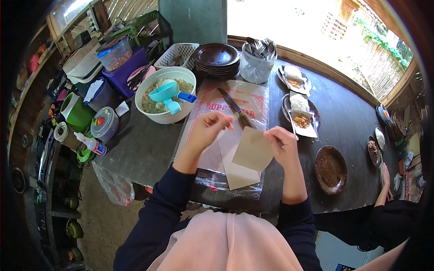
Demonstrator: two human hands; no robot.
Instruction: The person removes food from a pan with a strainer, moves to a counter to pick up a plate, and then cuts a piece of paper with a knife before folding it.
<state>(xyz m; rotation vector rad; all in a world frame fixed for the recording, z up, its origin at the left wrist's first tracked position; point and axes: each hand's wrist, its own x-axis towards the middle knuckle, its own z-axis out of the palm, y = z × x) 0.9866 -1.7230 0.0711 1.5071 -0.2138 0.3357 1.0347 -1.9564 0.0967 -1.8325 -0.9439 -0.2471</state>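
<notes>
My right hand [281, 141] pinches the upper right corner of a square piece of brown paper [252, 150], held up above the table. To the left of the paper is my left hand [211, 128], its fingers drawn together; whether anything thin is between them is too small to tell. Under both hands lies a plastic-wrapped pack with red print [221, 108]. More brown paper [239, 175] rests on the pack, below the held piece. A knife [233, 103] lies across the pack, its handle partly behind the held paper.
A white basin of rice [184, 110] holds blue scoops. Behind are stacked brown plates [217, 58] and a cutlery tub [257, 67]. Plated food [300, 103] and a brown plate [331, 169] stand right. A co-worker's hand [385, 180] is at the far right edge.
</notes>
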